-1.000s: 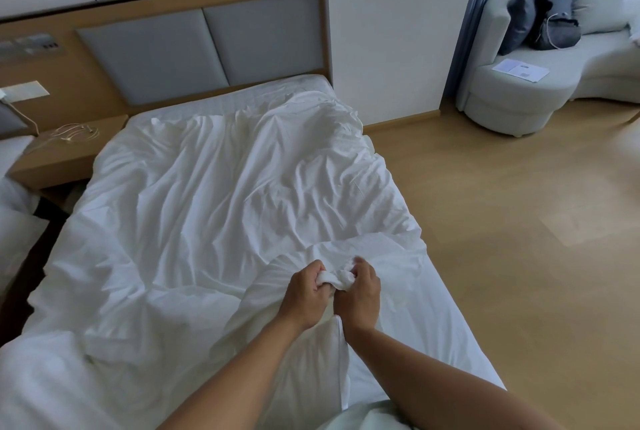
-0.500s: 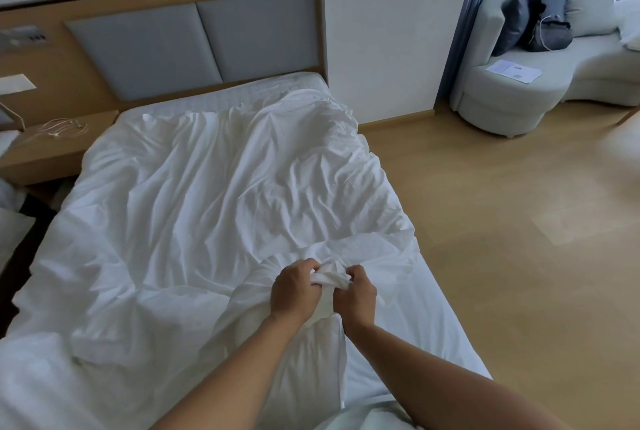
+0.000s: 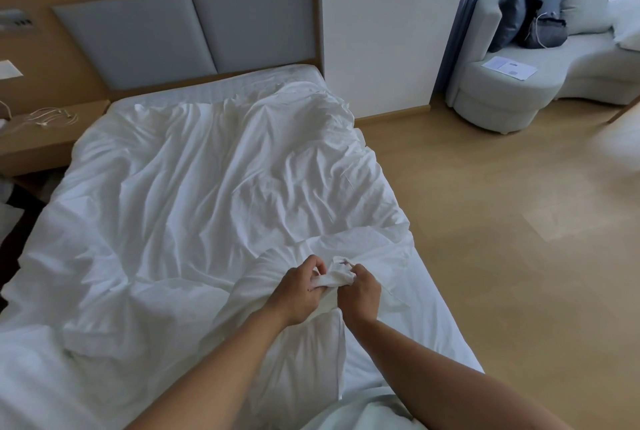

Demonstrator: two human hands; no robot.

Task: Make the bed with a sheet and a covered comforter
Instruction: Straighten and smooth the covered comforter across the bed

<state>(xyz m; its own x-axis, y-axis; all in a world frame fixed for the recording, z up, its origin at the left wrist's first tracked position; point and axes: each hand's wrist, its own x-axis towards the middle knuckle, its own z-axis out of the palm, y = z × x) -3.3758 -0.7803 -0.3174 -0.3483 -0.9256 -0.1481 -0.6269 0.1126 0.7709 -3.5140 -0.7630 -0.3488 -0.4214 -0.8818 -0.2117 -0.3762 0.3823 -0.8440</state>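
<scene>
Item: our left hand (image 3: 300, 294) and right hand (image 3: 360, 294), fingers (image 3: 320, 265) gripping a bunched comforter corner (image 3: 334, 275) over the bed (image 3: 446, 343).

Matt, creased white cloth comforter (image 3: 194, 194); smooth pale wood floor (image 3: 519, 256); padded grey fabric headboard (image 3: 194, 34).

One wide-angle camera on the person's head looks forward and down from the foot of the white-sheeted bed (image 3: 433, 343) along its length to the grey padded headboard (image 3: 252, 27). Its near end lies close under the lens; the pale curved sofa (image 3: 502, 100) sits far off, upper right.
</scene>
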